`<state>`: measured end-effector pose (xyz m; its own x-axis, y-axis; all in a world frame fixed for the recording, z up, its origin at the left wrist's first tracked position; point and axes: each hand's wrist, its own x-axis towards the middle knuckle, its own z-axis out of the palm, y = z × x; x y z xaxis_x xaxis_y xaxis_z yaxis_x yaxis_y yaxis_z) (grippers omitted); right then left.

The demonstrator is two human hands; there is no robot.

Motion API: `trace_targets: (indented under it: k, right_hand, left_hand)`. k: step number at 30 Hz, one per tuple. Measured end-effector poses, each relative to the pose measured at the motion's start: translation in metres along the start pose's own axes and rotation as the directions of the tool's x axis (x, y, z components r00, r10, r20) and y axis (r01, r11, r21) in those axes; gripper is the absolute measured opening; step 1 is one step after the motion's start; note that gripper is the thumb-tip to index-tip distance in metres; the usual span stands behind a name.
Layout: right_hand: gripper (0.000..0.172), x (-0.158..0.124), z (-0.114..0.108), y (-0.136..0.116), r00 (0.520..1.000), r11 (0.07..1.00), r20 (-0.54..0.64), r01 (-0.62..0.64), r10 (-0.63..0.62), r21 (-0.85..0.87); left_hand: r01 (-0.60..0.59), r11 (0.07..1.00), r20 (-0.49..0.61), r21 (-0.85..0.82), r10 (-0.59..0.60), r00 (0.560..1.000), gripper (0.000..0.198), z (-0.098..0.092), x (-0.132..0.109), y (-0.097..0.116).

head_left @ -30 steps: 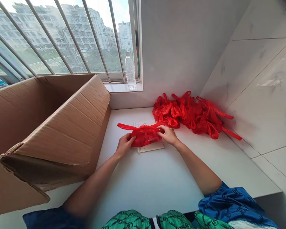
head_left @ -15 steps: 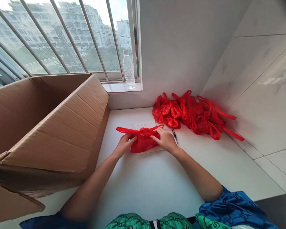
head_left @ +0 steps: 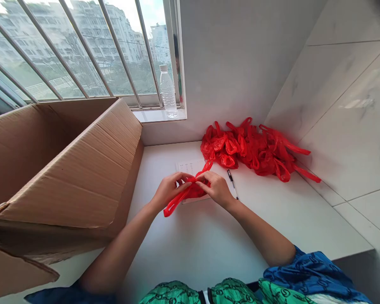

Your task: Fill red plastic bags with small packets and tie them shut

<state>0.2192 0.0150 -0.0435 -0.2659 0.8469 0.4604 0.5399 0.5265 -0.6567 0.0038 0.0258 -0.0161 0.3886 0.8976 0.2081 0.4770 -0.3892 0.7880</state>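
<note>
White countertop [head_left: 250, 219] stretched open nearest the person, below both hands. Left hand [head_left: 169, 192] and right hand [head_left: 217, 188] pinched a twisted red plastic bag [head_left: 194, 191] between curled fingers. Just beyond the right hand lay a pen [head_left: 232, 183] and a heap of red bags [head_left: 243, 154]; a cardboard box [head_left: 66, 177] walled off the left side.

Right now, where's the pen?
In the head view, the black pen lies on the white counter just right of the person's right hand, below the pile of red plastic bags.
</note>
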Motion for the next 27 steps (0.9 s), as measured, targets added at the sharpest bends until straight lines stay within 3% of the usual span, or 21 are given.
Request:
trace_targets:
  k: [8, 13, 16, 21, 27]
  right_hand:
    - [0.010, -0.010, -0.031, 0.009, 0.997, 0.995, -0.059, 0.041, -0.046, -0.094]
    - [0.010, -0.019, -0.041, 0.008, 0.998, 0.994, -0.060, 0.011, -0.017, -0.107]
    - [0.008, -0.019, -0.042, 0.003, 0.998, 0.993, -0.043, 0.032, -0.037, -0.112]
    - [0.004, -0.011, -0.039, -0.010, 0.998, 0.991, -0.008, 0.058, -0.060, -0.123]
    - [0.017, 0.003, -0.029, -0.017, 0.999, 0.995, 0.015, 0.037, -0.036, -0.089]
  left_hand:
    - [-0.041, 0.990, -0.231, 0.137, 0.072, 0.970, 0.024, -0.009, -0.007, -0.004]
    - [-0.021, 0.987, -0.276, 0.160, 0.065, 0.959, 0.028, -0.017, -0.015, -0.006]
    - [-0.056, 0.951, -0.239, 0.304, 0.134, 0.962, 0.030, -0.020, -0.015, 0.005]
    - [-0.302, 0.797, 0.044, 0.523, 0.329, 0.943, 0.017, -0.007, -0.007, 0.018]
    - [-0.355, 0.724, 0.023, 0.591, 0.426, 0.905, 0.024, 0.004, -0.001, 0.016]
